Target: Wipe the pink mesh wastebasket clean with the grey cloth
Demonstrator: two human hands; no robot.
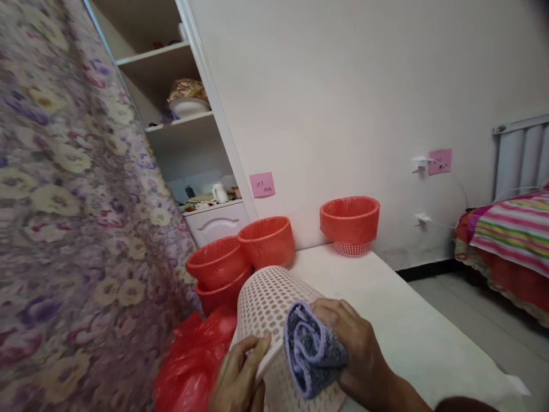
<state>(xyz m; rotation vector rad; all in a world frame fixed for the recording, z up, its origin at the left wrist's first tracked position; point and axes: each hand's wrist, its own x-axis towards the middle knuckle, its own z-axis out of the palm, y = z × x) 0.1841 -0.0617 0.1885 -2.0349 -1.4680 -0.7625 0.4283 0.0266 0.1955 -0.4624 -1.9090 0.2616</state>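
The white perforated basket [268,303] lies tipped on its side at the near end of the bench [386,297], its mesh wall toward the camera. The left hand [240,372] steadies it, fingers flat on the lower wall, gripping nothing else. The right hand [347,343] is closed round a folded grey-purple cloth [306,349], which is pressed against the basket's side. Judged from this, wiping is under way and not finished. Beyond it, three red baskets [240,257] sit stacked at the bench's left, beside a red plastic bag [193,360]. Another red basket [349,220], nested on a white one, stands apart near the wall.
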